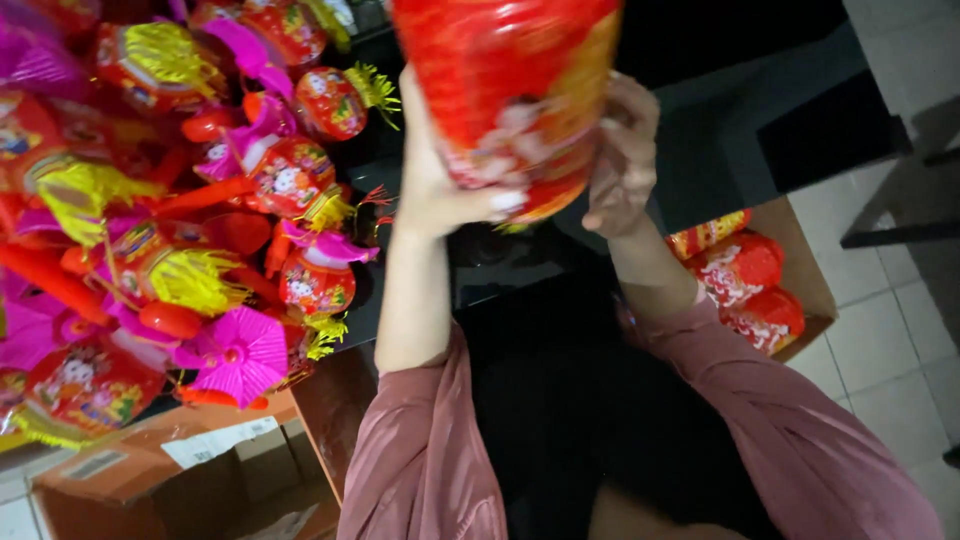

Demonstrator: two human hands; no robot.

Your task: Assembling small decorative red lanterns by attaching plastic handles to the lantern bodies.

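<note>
I hold a red paper lantern point(505, 85) with gold and white print up close to the camera, at the top centre. My left hand point(432, 180) grips its left side, thumb across the lower front. My right hand point(622, 155) cups its right side with the fingers curled. Both arms are raised and wear dusty pink sleeves. The lantern's top runs out of the frame.
A big heap of red lanterns with pink fans and yellow tassels point(190, 200) fills the left. A cardboard box point(800, 270) at the right holds more red lanterns point(740, 270). Another open carton point(150, 480) sits lower left. A dark table point(750, 130) lies behind; tiled floor at right.
</note>
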